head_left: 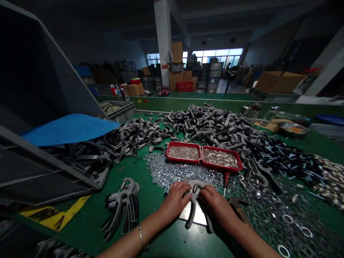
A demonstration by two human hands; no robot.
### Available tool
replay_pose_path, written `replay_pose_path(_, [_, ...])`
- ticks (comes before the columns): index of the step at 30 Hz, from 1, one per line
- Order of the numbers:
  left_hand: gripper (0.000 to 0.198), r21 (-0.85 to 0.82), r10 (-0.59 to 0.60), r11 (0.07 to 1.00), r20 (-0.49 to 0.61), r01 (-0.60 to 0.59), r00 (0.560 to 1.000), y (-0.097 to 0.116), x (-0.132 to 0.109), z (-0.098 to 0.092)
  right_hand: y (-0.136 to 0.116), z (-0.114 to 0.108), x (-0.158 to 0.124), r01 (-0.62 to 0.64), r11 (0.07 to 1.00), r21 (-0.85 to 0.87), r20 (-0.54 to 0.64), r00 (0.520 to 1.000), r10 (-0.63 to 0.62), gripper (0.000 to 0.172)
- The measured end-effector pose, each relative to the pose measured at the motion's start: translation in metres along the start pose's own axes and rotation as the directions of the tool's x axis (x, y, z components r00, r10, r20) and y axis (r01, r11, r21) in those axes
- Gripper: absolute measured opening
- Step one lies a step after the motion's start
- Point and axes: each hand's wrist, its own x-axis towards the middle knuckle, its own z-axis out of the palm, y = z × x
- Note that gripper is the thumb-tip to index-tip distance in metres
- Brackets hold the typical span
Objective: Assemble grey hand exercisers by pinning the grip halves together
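Note:
My left hand (177, 195) has its fingers closed on the left side of a grey spring clamp (191, 211). At the clamp's right side, my right hand (215, 202) grips with bent fingers. A coil spring shows between the jaws, and two dark handles point toward me. Beneath the clamp lies a shiny metal plate (199, 216). A red-handled screwdriver (226, 179) is just beyond my right hand, and a hammer (239, 209) lies to its right, partly hidden by my forearm. Left of my hands, several assembled clamps (125, 204) are stacked together.
Two red trays (201, 159) of small metal pins stand ahead, behind a heap of washers (166, 173). Loose clamp halves (209, 125) form a large pile farther back. A tilted grey crate (53, 172) blocks the left. Rings (287, 218) and black parts (290, 157) spread right.

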Motion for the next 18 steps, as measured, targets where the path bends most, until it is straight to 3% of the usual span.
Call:
replay_pose_path(2, [0.021, 0.027, 0.001, 1.000, -0.017, 0.000, 1.000, -0.003, 0.014, -0.019, 0.000, -0.001, 0.001, 0.028, 0.997, -0.075, 0.020, 0.999, -0.027, 0.024])
replay_pose_path(7, [0.018, 0.273, 0.022, 0.962, 0.009, -0.024, 1.000, -0.012, 0.062, -0.065, -0.005, -0.004, 0.002, 0.123, 0.972, -0.202, 0.092, 0.990, -0.106, 0.028])
replay_pose_path(12, [0.020, 0.384, -0.002, 0.923, 0.042, -0.014, 0.999, -0.031, 0.113, -0.074, -0.006, -0.012, -0.005, 0.213, 0.955, -0.207, 0.159, 0.970, -0.182, 0.032])
replay_pose_path(14, [0.018, 0.443, -0.042, 0.896, 0.041, 0.019, 0.998, -0.041, 0.132, -0.070, 0.001, -0.020, -0.018, 0.163, 0.969, -0.188, 0.111, 0.983, -0.144, 0.036])
replay_pose_path(16, [0.018, 0.498, -0.098, 0.865, 0.035, 0.067, 0.995, -0.050, 0.152, -0.066, 0.012, -0.032, -0.041, 0.017, 0.981, -0.192, -0.024, 0.999, -0.022, 0.034])
replay_pose_path(18, [0.028, 0.540, -0.155, 0.834, 0.033, 0.113, 0.987, -0.057, 0.168, -0.063, 0.026, -0.044, -0.072, -0.164, 0.960, -0.228, -0.158, 0.979, 0.130, 0.029])
